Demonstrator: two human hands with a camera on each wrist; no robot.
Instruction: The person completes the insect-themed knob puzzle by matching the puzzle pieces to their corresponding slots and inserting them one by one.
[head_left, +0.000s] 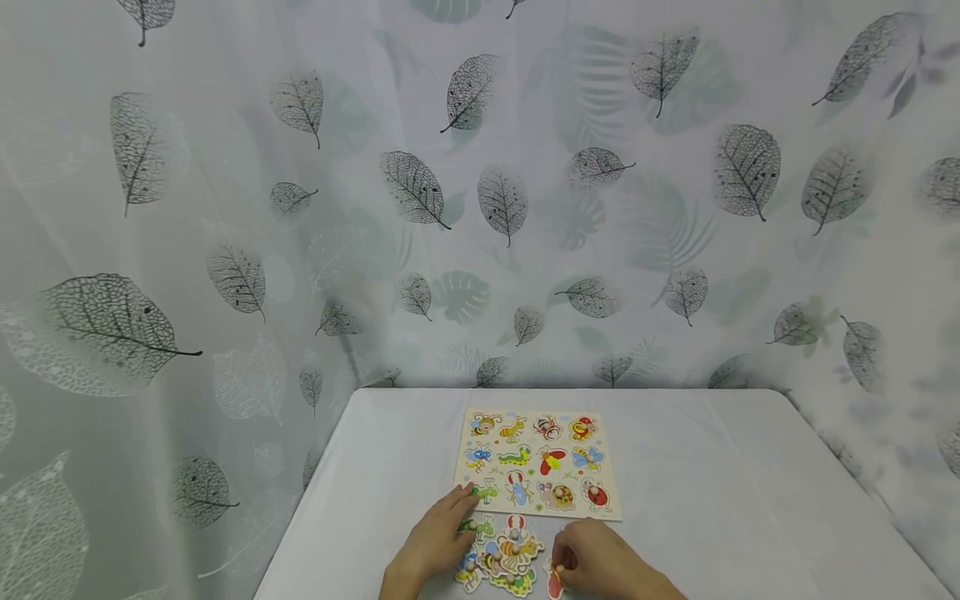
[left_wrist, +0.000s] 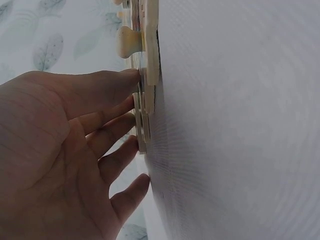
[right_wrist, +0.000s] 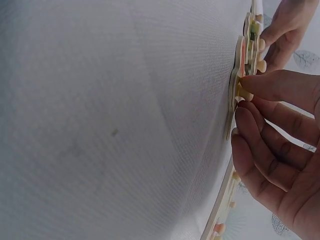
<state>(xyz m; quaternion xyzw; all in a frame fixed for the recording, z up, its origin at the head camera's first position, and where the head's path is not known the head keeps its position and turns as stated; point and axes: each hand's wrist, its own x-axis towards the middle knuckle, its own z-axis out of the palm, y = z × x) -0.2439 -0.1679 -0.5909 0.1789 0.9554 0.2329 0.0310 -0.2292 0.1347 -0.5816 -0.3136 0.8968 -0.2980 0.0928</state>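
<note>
A wooden insect puzzle board [head_left: 536, 508] lies flat on the white table. In front of it is a loose pile of knobbed puzzle pieces [head_left: 516, 552], some overlapping. My left hand [head_left: 438, 533] rests at the pile's left side, its fingertips reaching the board's near left corner. In the left wrist view its fingers [left_wrist: 117, 165] are extended beside the wooden edges. My right hand [head_left: 603, 557] is just right of the pile, thumb and fingers pinching the knob of a red-winged insect piece [head_left: 554, 582]. That piece lies close over the tabletop in the right wrist view.
The board shows rows of insect pictures; knobs stand on some, such as the ladybug [head_left: 597, 495] and the snail [head_left: 558, 496]. White table surface [head_left: 697, 475] extends to both sides. A leaf-patterned curtain [head_left: 480, 250] hangs behind the table's far edge.
</note>
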